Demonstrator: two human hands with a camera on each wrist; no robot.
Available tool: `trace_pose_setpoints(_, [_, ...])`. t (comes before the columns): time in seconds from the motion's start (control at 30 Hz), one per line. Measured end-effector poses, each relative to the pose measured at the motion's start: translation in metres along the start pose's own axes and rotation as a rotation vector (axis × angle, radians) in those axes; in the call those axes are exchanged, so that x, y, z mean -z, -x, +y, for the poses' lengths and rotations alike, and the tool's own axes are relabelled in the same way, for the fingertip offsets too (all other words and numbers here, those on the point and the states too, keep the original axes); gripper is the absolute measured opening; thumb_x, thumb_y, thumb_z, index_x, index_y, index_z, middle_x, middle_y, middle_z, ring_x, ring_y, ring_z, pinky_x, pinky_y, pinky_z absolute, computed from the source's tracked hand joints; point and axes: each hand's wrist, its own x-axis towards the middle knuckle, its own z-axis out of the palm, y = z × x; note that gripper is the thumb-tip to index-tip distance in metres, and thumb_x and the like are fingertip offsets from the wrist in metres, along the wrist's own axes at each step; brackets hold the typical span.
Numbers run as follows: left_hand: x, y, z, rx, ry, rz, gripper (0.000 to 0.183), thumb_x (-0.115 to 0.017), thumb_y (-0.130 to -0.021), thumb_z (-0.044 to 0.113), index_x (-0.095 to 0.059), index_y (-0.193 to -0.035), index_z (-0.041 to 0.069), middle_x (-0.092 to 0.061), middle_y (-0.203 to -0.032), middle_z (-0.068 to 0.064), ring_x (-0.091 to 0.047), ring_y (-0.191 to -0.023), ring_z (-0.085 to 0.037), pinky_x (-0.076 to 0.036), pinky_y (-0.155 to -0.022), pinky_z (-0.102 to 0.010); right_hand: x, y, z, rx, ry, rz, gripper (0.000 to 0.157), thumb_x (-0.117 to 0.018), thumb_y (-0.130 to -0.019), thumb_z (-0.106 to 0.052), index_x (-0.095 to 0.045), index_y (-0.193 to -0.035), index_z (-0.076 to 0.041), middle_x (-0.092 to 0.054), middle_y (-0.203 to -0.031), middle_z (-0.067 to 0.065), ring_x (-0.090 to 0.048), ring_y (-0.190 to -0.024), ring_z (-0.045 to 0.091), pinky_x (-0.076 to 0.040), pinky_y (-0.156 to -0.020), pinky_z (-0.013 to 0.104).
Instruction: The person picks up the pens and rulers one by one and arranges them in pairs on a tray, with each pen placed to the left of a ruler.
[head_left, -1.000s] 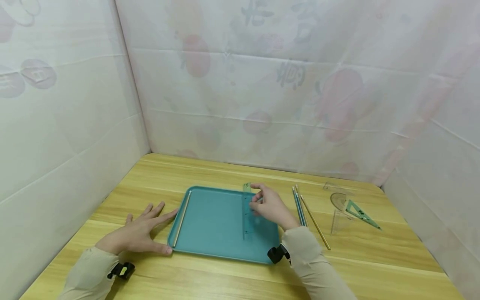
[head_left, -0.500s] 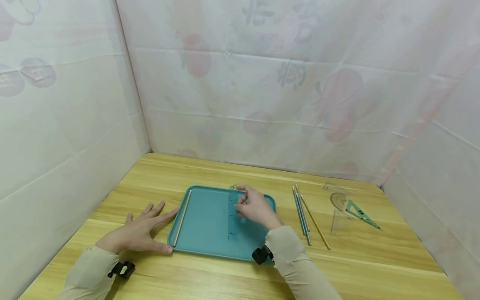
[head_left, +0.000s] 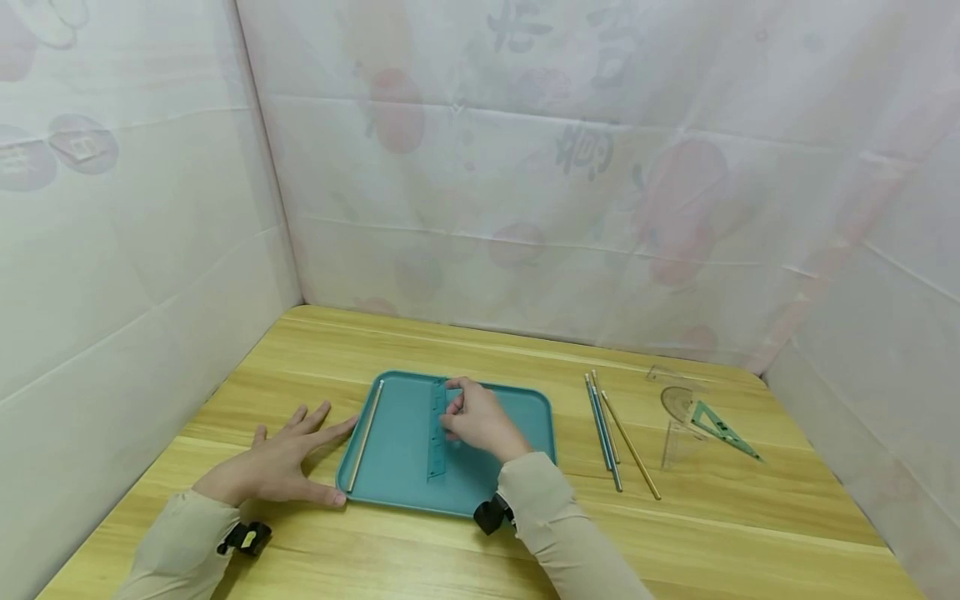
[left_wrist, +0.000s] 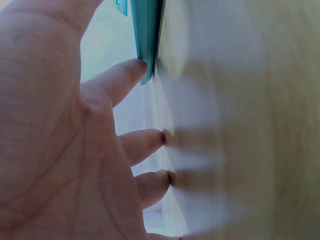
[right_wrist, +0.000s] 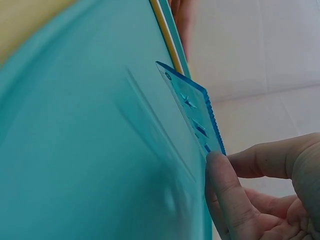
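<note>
A clear blue-tinted ruler (head_left: 437, 433) with cut-out shapes is pinched between the thumb and fingers of my right hand (head_left: 480, 419). In the right wrist view the ruler (right_wrist: 192, 107) is tilted above the teal tray (right_wrist: 75, 130), with its shadow or reflection below. A pencil (head_left: 365, 437) lies along the tray's left side. My left hand (head_left: 277, 467) is spread on the table, its thumb and forefinger at the left rim of the tray (head_left: 487, 510). In the left wrist view the fingers (left_wrist: 125, 80) are extended, one meeting the tray edge (left_wrist: 145, 40).
Right of the tray lie several pencils (head_left: 632, 446). Farther right are a clear protractor (head_left: 677, 402), a green set square (head_left: 723, 429), a clear set square (head_left: 678, 442) and a clear ruler (head_left: 671, 375). Fabric walls (head_left: 480, 208) enclose the wooden table (head_left: 450, 567).
My right hand has carried the ruler leftward across the tray, toward the pencil in it. My left hand has stayed in place.
</note>
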Motion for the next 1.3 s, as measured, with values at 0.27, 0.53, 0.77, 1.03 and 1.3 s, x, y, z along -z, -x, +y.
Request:
trace_pose_setpoints(0.27, [0.000,0.000,0.001,0.005,0.011,0.000,0.110,-0.087,-0.080,0.066,-0.035,-0.170,0.029,-0.015,-0.176,-0.033,-0.008,-0.158,-0.068,-0.003,-0.099,-0.101,-0.016,-0.006,-0.007,-0.015,-0.028,0.000,0.058,-0.067,-0.102,-0.004,-0.048,-0.157,-0.003,-0.068,-0.088,0.005,-0.071,-0.068,0.016,-0.065,-0.078,0.039])
trace_pose_setpoints(0.53, [0.001,0.001,0.000,0.012,0.006,0.002,0.110,-0.087,-0.080,0.066,-0.035,-0.170,0.029,-0.015,-0.176,-0.033,-0.008,-0.157,-0.069,-0.002,-0.100,-0.101,-0.031,-0.010,-0.014,-0.035,-0.048,0.001,0.058,-0.067,-0.102,-0.004,-0.049,-0.157,-0.002,-0.070,-0.080,0.005,-0.072,-0.066,0.017,-0.065,-0.084,0.042])
trace_pose_setpoints(0.77, [0.002,0.002,0.002,0.010,0.001,0.007,0.110,-0.086,-0.080,0.067,-0.035,-0.169,0.028,-0.016,-0.175,-0.033,-0.009,-0.157,-0.069,-0.003,-0.100,-0.101,-0.043,-0.014,-0.018,-0.050,-0.058,0.010,0.058,-0.069,-0.101,-0.003,-0.050,-0.156,-0.001,-0.071,-0.084,0.004,-0.073,-0.067,0.017,-0.064,-0.090,0.046])
trace_pose_setpoints(1.03, [0.001,0.001,0.002,0.016,-0.009,0.006,0.111,-0.086,-0.079,0.068,-0.035,-0.170,0.029,-0.017,-0.175,-0.033,-0.010,-0.157,-0.069,-0.004,-0.100,-0.101,-0.052,-0.016,-0.027,-0.070,-0.068,0.019,0.058,-0.070,-0.101,-0.003,-0.050,-0.155,-0.001,-0.070,-0.082,0.005,-0.074,-0.067,0.018,-0.065,-0.085,0.042])
trace_pose_setpoints(1.3, [0.001,0.001,0.002,0.013,-0.042,0.014,0.111,-0.084,-0.079,0.072,-0.036,-0.169,0.030,-0.019,-0.175,-0.033,-0.013,-0.156,-0.070,-0.007,-0.100,-0.101,-0.061,-0.018,-0.035,-0.088,-0.050,0.020,0.057,-0.070,-0.102,-0.004,-0.050,-0.155,-0.001,-0.068,-0.078,0.005,-0.072,-0.062,0.014,-0.063,-0.073,0.031])
